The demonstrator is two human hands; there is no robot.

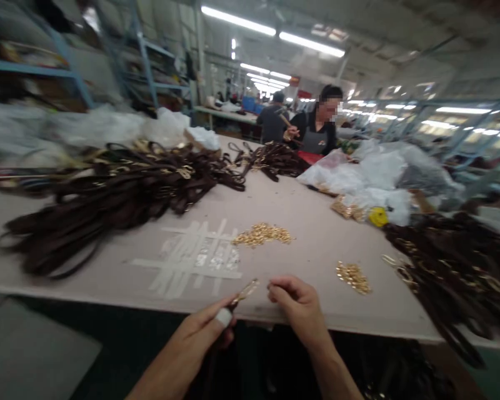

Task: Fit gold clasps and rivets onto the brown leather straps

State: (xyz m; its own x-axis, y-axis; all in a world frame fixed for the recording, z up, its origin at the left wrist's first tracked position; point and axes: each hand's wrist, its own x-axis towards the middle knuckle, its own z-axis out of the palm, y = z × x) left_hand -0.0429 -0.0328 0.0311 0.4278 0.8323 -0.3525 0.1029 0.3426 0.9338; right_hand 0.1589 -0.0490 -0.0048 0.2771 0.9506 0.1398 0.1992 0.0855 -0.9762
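Note:
My left hand (210, 328), with a white wrap on the thumb, is closed on a dark strap with a gold buckle (246, 290) sticking out toward the right. My right hand (295, 303) is just right of the buckle, apart from it, thumb and fingers pinched together; what they hold, if anything, is too small to tell. Both are at the front edge of the table (283, 266). Beyond them lies a pile of small gold pieces (264, 234). A smaller gold pile (353, 277) lies to the right.
Dark straps with gold buckles are heaped at the left (120, 194) and right (454, 266). Crossed tape strips (195, 258) mark the tabletop. Plastic bags (370, 172) and a yellow object (378, 216) lie at the back right. A person (316, 130) works across the table.

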